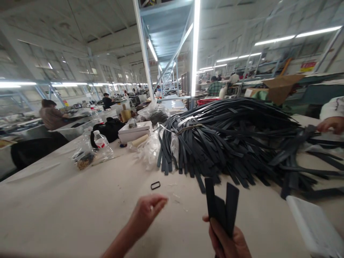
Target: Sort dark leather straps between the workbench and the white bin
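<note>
Several black flat straps (220, 211) stand up out of my right hand (227, 242), which is wrapped round their lower part; their ends fan apart at the top. Over the bare tabletop, to the left of it, is my left hand (146, 213), with thumb and fingers drawn together in a pinch. Whether anything is between those fingertips cannot be made out. Just beyond the left hand lies a black rectangular ring (155, 185), flat on the table (88, 204). A large heap of similar black straps (228, 139) covers the table beyond my right hand.
A co-worker's hand (331, 124) touches straps at the heap's right end. A white plastic tray-like object (313, 225) lies at the near right. Farther left are a plastic bottle (102, 143), a white box (135, 132) and crumpled clear plastic (150, 152). A metal shelf frame (146, 53) rises behind.
</note>
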